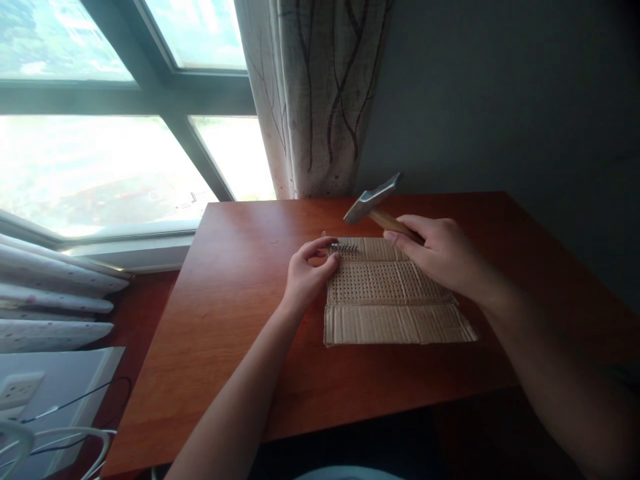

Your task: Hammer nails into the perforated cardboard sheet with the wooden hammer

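A hammer (374, 197) is raised above the far part of the cardboard, its metal head up and to the left. My right hand (440, 248) is wrapped round its wooden handle. On the table lies a creased piece of corrugated cardboard (395, 323), its middle band dotted with rows of small holes. Several nails (349, 249) stand in short rows near its far left corner. There, my left hand (311, 268) has thumb and forefinger curled together at the left end of the rows, around what looks like a nail; the tips partly hide it.
The reddish-brown wooden table (235, 280) extends around the cardboard. Behind it hang a patterned curtain (325, 100) and a grey wall (500, 100). A bright window (100, 173) is at the left. White cables (95, 433) and a wall socket (21, 390) sit low at the left.
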The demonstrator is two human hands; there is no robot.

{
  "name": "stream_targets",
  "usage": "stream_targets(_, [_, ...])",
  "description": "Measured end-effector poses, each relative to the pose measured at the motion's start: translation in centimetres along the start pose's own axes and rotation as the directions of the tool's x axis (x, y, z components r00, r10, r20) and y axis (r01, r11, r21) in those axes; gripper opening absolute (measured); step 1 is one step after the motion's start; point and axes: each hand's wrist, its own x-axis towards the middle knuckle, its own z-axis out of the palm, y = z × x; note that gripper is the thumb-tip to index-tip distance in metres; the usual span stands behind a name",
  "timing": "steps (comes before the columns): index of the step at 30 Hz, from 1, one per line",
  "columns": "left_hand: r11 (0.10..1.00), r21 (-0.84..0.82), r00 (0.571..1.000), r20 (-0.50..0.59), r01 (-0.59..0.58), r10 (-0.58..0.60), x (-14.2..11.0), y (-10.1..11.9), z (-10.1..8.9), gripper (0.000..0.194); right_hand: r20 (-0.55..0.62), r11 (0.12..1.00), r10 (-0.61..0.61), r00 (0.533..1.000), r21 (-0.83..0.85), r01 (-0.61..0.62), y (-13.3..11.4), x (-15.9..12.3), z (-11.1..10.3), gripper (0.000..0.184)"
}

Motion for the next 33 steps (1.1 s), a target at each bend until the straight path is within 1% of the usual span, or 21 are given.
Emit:
stream_targets(2, [1.0,-0.008,1.0,-0.001,0.002,-0.002,0.0,0.0,0.0,0.029,-0.097,0.997,0.059,0.994,0.059,-0.053,1.4,-0.7,-0.2,0.025])
stream_targets(4, [1.0,-0.013,1.0,0.002,0.012,-0.012,-0.1,0.0,0.1,0.03,-0.191,0.979,0.143,0.971,0.174,-0.11,3.2,-1.5,-0.1,0.024])
stream_targets(5, [1.0,-0.015,1.0,0.006,0.022,-0.022,-0.1,0.1,0.1,0.03,-0.224,0.958,0.198,0.954,0.252,-0.14,4.1,-1.9,0.0,0.024])
stream_targets(7, [0.999,-0.024,0.999,0.017,0.046,-0.045,-0.1,0.2,0.1,0.032,-0.247,0.892,0.3,0.922,0.416,-0.178,5.9,-2.8,0.3,0.023])
stream_targets(9, [0.997,-0.039,0.997,0.038,0.062,-0.061,-0.2,0.4,0.1,0.032,-0.235,0.807,0.387,0.892,0.555,-0.203,7.6,-3.7,0.5,0.024])
stream_targets(10, [0.997,-0.048,0.997,0.048,0.063,-0.061,-0.3,0.5,0.1,0.032,-0.211,0.769,0.416,0.884,0.6,-0.219,8.3,-4.1,0.7,0.026])
stream_targets(13, [0.997,-0.066,0.997,0.065,0.05,-0.046,-0.3,0.8,0.1,0.03,-0.101,0.664,0.456,0.884,0.701,-0.262,10.0,-5.3,1.0,0.032])
stream_targets(15, [0.997,-0.067,0.997,0.07,0.049,-0.044,-0.3,0.8,0.1,0.031,-0.052,0.628,0.458,0.887,0.726,-0.282,11.0,-6.0,1.3,0.033])
stream_targets(17, [0.996,-0.073,0.995,0.082,0.056,-0.05,-0.3,0.8,0.0,0.032,-0.048,0.633,0.458,0.888,0.718,-0.288,11.8,-6.5,1.6,0.034])
stream_targets(22, [0.992,-0.1,0.993,0.103,0.073,-0.062,-0.3,0.5,0.0,0.033,-0.062,0.691,0.458,0.887,0.652,-0.312,12.7,-6.8,2.3,0.039])
stream_targets(25, [0.994,-0.089,0.993,0.096,0.071,-0.062,-0.3,0.4,0.1,0.034,-0.168,0.73,0.473,0.865,0.624,-0.278,13.3,-6.4,3.2,0.04])
stream_targets(27, [0.996,-0.071,0.996,0.083,0.051,-0.045,-0.3,0.3,0.2,0.034,-0.232,0.778,0.478,0.847,0.559,-0.286,14.0,-6.1,4.0,0.041])
stream_targets(30, [0.999,-0.037,0.998,0.065,0.013,-0.01,-0.3,0.0,0.2,0.035,-0.268,0.843,0.462,0.845,0.43,-0.324,15.3,-5.7,5.2,0.042])
stream_targets(33, [1.0,-0.014,0.998,0.06,-0.007,0.008,-0.2,-0.3,0.2,0.035,-0.278,0.858,0.458,0.844,0.386,-0.338,16.1,-5.4,6.0,0.042])
